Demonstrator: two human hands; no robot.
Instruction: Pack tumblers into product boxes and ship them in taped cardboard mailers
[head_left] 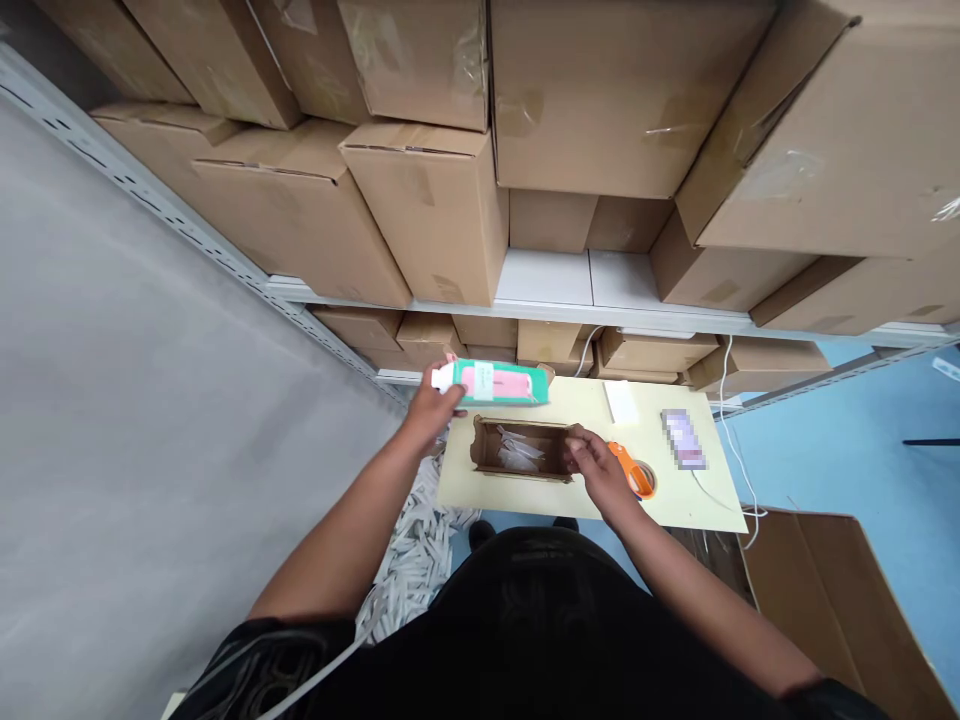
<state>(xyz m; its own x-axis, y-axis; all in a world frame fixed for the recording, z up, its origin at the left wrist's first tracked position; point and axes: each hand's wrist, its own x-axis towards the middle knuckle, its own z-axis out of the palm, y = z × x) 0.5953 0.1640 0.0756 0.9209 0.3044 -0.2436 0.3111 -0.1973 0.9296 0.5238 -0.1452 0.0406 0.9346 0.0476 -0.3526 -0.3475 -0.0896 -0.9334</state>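
Observation:
My left hand (435,405) is closed around the left end of a green and pink product box (506,383), which has a white end and a pale label. It is held above the far edge of a small open cardboard box (475,452) on the table. Several white crumpled pieces of packing material (517,450) lie inside that carton. My right hand (594,464) grips the carton's right end, with fingers curled over its edge. Just to the right of this hand lies an orange tape dispenser (630,468).
The pale yellow table (487,497) also bears a white card (620,402) and a blurred phone-like item (684,438) with a cable. Cardboard boxes fill the shelf (540,280) beyond. White strips (416,545) are heaped at lower left; a large cardboard piece (832,590) stands lower right.

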